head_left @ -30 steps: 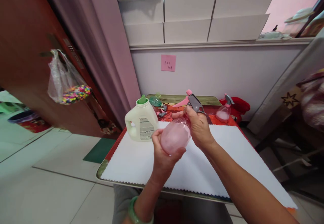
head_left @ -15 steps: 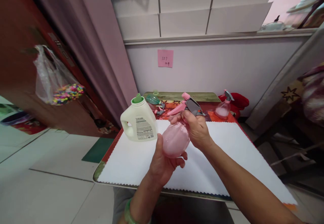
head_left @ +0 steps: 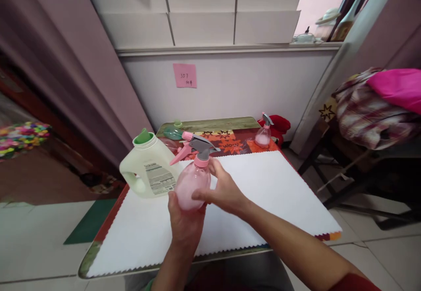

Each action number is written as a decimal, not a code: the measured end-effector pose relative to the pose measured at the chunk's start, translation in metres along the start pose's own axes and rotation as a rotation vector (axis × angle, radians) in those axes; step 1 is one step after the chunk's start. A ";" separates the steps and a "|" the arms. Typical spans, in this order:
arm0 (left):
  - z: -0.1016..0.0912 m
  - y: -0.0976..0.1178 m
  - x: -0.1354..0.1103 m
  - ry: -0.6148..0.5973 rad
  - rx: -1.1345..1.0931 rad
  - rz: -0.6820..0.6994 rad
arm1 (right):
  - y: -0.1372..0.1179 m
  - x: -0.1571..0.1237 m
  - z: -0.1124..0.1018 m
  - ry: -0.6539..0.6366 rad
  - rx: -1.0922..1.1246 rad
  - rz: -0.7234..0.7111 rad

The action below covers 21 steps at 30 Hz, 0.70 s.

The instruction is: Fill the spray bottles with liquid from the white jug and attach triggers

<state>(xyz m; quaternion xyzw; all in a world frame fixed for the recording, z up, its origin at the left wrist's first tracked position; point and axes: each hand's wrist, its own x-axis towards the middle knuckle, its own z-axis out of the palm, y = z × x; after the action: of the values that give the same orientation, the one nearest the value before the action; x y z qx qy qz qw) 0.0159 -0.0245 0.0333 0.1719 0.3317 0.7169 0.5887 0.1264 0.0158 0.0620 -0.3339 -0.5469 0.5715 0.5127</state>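
I hold a pink spray bottle (head_left: pixel 190 180) with a grey and pink trigger head (head_left: pixel 194 145) above a white cloth (head_left: pixel 263 194). My left hand (head_left: pixel 184 221) cups the bottle from below, fingers closed around its base. My right hand (head_left: pixel 222 190) grips the bottle's side and neck, fingers wrapped. The bottle stands nearly upright, nozzle pointing left. A cream detergent jug (head_left: pixel 148 170) with a green cap sits just left of the bottle on the cloth.
A second small pink spray bottle (head_left: pixel 263 134) stands at the table's far right edge, next to a red object (head_left: pixel 279 124). A green lid (head_left: pixel 173 132) lies at the back. A pink note (head_left: pixel 184 75) is on the wall. Clothes (head_left: pixel 378 102) pile up on the right.
The view has swung right and down. The bottle has turned more upright, and my right hand has slid from the trigger head down to the bottle's side.
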 end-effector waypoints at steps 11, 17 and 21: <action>-0.028 -0.029 0.022 -0.117 0.841 0.015 | 0.057 -0.013 -0.063 0.330 -0.425 0.042; -0.102 -0.032 0.053 -0.301 1.581 0.555 | 0.088 0.012 -0.189 0.647 -0.752 0.190; -0.148 -0.037 0.065 -0.312 1.831 0.762 | 0.083 0.031 -0.259 0.822 -0.879 0.236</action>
<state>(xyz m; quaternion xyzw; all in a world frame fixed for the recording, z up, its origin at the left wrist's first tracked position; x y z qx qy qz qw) -0.0676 0.0010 -0.1082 0.7453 0.5975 0.2957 -0.0021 0.3444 0.1292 -0.0589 -0.7656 -0.4481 0.1696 0.4293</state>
